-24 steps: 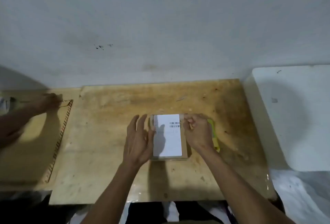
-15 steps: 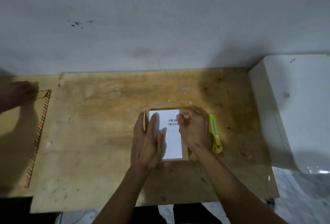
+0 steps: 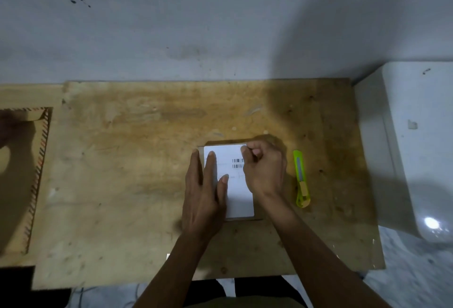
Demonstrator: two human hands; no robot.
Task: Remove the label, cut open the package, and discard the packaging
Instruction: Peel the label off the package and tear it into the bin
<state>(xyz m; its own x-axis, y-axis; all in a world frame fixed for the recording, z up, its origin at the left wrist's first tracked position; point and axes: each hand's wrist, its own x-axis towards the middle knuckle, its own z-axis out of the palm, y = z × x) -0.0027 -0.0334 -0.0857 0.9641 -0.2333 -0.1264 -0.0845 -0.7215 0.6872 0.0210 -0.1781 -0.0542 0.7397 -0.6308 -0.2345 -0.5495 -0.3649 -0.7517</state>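
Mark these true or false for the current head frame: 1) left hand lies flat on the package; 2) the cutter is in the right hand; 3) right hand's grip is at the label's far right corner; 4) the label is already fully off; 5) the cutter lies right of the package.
1) The left hand lies flat on the package: true.
2) The cutter is in the right hand: false, it lies untouched on the table.
3) The right hand's grip is at the far right corner of the label: true, fingertips pinch there.
4) The label is fully off: false, it still covers the package top.
5) The cutter lies right of the package: true.
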